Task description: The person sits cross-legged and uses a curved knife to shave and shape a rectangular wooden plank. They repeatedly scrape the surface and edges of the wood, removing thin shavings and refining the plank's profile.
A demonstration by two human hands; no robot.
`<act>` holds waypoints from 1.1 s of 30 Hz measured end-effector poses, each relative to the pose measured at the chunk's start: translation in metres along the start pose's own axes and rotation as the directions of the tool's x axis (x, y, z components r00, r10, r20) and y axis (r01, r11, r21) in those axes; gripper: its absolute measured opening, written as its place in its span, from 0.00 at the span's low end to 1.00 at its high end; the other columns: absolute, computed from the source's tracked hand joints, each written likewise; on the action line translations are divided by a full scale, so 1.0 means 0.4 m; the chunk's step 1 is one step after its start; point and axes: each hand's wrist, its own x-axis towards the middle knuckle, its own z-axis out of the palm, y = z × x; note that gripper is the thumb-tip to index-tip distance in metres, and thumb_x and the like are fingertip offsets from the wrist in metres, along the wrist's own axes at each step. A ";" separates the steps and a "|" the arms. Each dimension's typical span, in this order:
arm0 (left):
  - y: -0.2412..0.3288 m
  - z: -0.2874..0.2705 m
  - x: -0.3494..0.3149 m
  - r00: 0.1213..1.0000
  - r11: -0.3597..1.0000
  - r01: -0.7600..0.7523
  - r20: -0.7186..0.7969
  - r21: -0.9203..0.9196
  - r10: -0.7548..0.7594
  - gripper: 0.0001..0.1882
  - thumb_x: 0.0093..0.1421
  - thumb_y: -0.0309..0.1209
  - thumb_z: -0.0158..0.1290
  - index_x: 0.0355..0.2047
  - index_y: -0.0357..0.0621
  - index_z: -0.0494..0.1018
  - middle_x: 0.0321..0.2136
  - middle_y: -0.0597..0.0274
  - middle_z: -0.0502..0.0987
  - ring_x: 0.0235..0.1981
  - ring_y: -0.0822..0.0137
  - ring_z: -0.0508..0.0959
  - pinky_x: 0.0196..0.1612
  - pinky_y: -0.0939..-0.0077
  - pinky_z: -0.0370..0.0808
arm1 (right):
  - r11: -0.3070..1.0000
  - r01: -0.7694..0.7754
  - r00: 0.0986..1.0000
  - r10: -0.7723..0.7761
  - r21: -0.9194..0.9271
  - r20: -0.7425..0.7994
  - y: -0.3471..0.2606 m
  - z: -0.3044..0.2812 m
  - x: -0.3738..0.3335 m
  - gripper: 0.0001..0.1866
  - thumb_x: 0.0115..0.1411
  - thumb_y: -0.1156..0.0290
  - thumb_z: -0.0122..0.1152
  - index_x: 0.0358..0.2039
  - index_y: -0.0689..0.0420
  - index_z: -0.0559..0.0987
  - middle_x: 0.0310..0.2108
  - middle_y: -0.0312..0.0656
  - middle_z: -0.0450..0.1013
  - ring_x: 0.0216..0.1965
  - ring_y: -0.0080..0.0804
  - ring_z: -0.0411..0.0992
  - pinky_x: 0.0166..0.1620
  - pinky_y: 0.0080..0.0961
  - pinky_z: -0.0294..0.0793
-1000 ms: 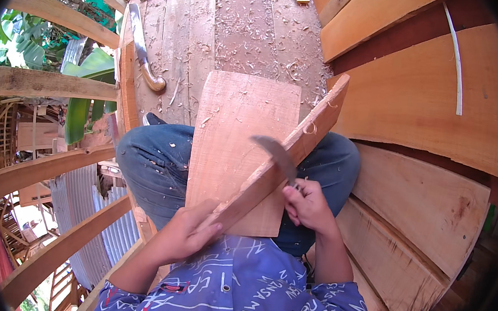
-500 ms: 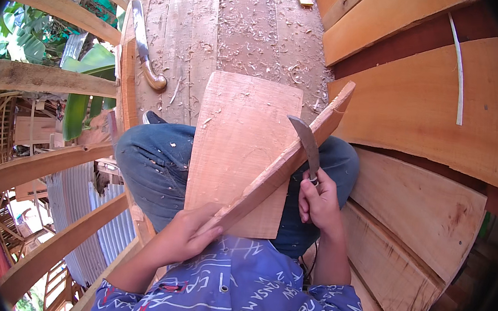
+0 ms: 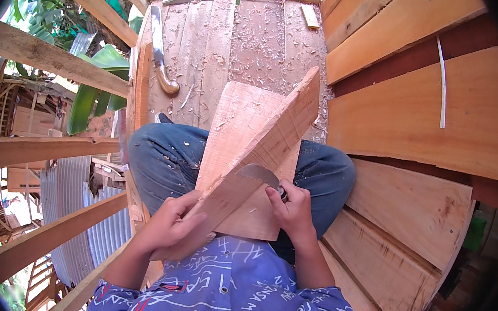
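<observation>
Evidently a hand-trimming setup, judging by the curved knife (image 3: 259, 173) laid over the face of the plank (image 3: 271, 145). Left hand (image 3: 175, 225): grip closed on the plank's near end, thumb on the face. Right hand (image 3: 294, 211): grip closed around the knife handle, blade pointing left toward the plank's rough edge. Contact between blade and wood: cannot tell.

Plank position: over the person's lap, slanting from lower left to upper right, tilted, in front of a wider board (image 3: 235, 112) that lies across the jeans (image 3: 168, 152). Whether plank and board touch along their length is unclear.

Technique, as judged: keep the left fingers behind the cutting line; steady the plank against the lap before loading the blade; take shallow strokes with the grain, directed away from the left hand and the legs; reduce pressure where the fibres begin to lift.

Plank appearance: pale pinkish brown, long, flat; face faintly banded with cross marks; upper-left edge ragged and lighter; far end narrowing to a blunt corner.
</observation>
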 end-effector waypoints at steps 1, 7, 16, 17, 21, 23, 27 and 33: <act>-0.010 0.002 -0.001 1.000 0.999 -0.012 -0.003 -0.030 0.012 0.17 0.60 0.30 0.53 0.49 0.36 0.72 0.26 0.49 0.77 0.27 0.75 0.74 0.32 0.74 0.72 | 0.999 0.008 1.000 -0.008 -0.052 -0.010 -0.007 0.012 0.010 0.22 0.58 0.55 0.65 0.21 0.61 0.73 0.13 0.48 0.69 0.17 0.49 0.72 0.23 0.36 0.69; -0.029 0.011 -0.007 1.000 0.999 -0.008 -0.019 -0.051 0.007 0.19 0.60 0.30 0.53 0.51 0.35 0.70 0.26 0.49 0.78 0.28 0.75 0.75 0.33 0.72 0.72 | 0.942 0.032 0.990 -0.077 -0.333 -0.121 0.007 0.047 0.055 0.29 0.56 0.44 0.63 0.17 0.60 0.72 0.13 0.50 0.69 0.18 0.52 0.72 0.22 0.40 0.70; -0.026 0.006 -0.004 0.998 0.998 -0.056 -0.022 0.033 0.057 0.19 0.61 0.31 0.52 0.51 0.35 0.69 0.28 0.37 0.76 0.32 0.43 0.80 0.35 0.63 0.73 | 0.885 0.102 0.935 -0.242 -0.455 -0.260 0.060 0.073 0.096 0.33 0.53 0.37 0.61 0.15 0.57 0.71 0.12 0.49 0.68 0.18 0.51 0.72 0.21 0.41 0.69; -0.028 0.006 -0.004 0.998 0.998 -0.055 -0.025 0.029 0.056 0.18 0.61 0.31 0.52 0.50 0.35 0.69 0.28 0.37 0.76 0.34 0.41 0.80 0.35 0.63 0.74 | 0.880 0.103 0.933 -0.248 -0.464 -0.262 0.057 0.073 0.099 0.32 0.54 0.37 0.61 0.15 0.57 0.71 0.13 0.49 0.69 0.19 0.52 0.72 0.22 0.41 0.70; -0.019 0.003 -0.017 0.999 1.000 -0.023 -0.026 0.018 0.023 0.17 0.61 0.31 0.52 0.48 0.35 0.69 0.30 0.36 0.76 0.36 0.40 0.79 0.36 0.62 0.73 | 0.882 -0.040 0.915 -0.156 -0.469 -0.373 0.081 0.052 0.133 0.32 0.58 0.41 0.58 0.17 0.61 0.71 0.15 0.52 0.70 0.22 0.56 0.72 0.26 0.43 0.70; -0.014 0.005 -0.032 1.000 1.000 0.004 0.002 0.004 -0.004 0.17 0.61 0.31 0.52 0.48 0.35 0.69 0.30 0.36 0.76 0.36 0.40 0.79 0.36 0.62 0.73 | 0.936 -0.345 0.833 0.271 -0.070 -0.482 0.140 -0.044 0.208 0.32 0.62 0.44 0.55 0.19 0.64 0.71 0.16 0.55 0.68 0.20 0.57 0.69 0.28 0.43 0.68; 0.005 0.001 -0.039 1.000 1.000 0.009 0.024 0.014 -0.009 0.18 0.61 0.31 0.53 0.48 0.35 0.70 0.31 0.38 0.76 0.35 0.40 0.79 0.36 0.63 0.73 | 0.960 -0.159 0.832 0.004 -0.232 -0.555 0.079 -0.059 0.239 0.33 0.64 0.44 0.53 0.20 0.66 0.70 0.13 0.53 0.63 0.16 0.52 0.62 0.25 0.40 0.64; -0.040 0.005 -0.021 0.999 0.999 -0.036 0.005 -0.019 0.036 0.18 0.60 0.31 0.53 0.48 0.34 0.70 0.29 0.38 0.76 0.33 0.41 0.80 0.34 0.64 0.74 | 0.984 -0.011 0.940 -0.051 -0.179 -0.336 0.055 -0.017 0.080 0.32 0.63 0.44 0.55 0.18 0.62 0.69 0.13 0.49 0.62 0.16 0.48 0.63 0.22 0.34 0.63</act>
